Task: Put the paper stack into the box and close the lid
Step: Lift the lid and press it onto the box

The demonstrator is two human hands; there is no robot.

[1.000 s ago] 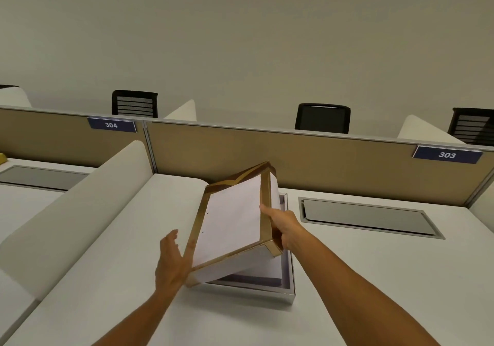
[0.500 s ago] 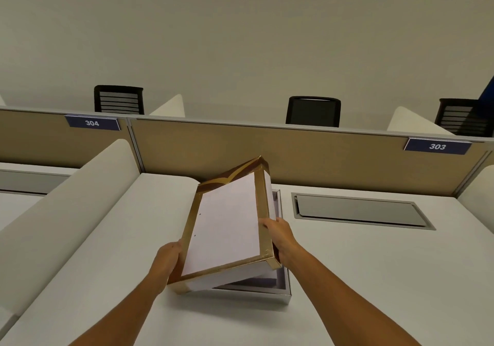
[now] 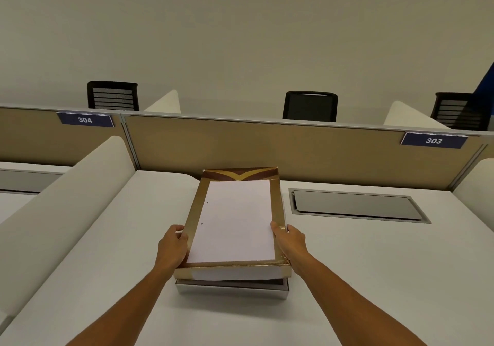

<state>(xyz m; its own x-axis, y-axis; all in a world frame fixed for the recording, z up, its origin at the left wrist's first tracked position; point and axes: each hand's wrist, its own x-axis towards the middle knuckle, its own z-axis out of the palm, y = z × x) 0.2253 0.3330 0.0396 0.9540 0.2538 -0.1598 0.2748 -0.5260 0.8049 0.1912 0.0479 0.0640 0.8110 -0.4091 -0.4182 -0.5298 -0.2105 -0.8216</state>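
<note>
A flat lid [image 3: 235, 220] with a gold border, a brown-and-gold band at its far end and a white middle panel lies almost level over the box [image 3: 232, 291]. Only the box's silvery front wall shows beneath it, with a thin dark gap between the two. My left hand [image 3: 172, 246] grips the lid's left edge near the front. My right hand [image 3: 290, 241] grips its right edge, thumb on top. The paper stack is hidden under the lid.
The box stands on a white desk [image 3: 374, 265]. A grey cable hatch [image 3: 355, 205] is set into the desk to the right. A tan divider [image 3: 240, 145] closes the back and a curved white side panel [image 3: 66, 198] the left. Black chairs [image 3: 310, 106] stand behind.
The lid has swung down from a steep tilt to nearly flat over the box. My left hand, open beside it a second ago, now holds its left edge.
</note>
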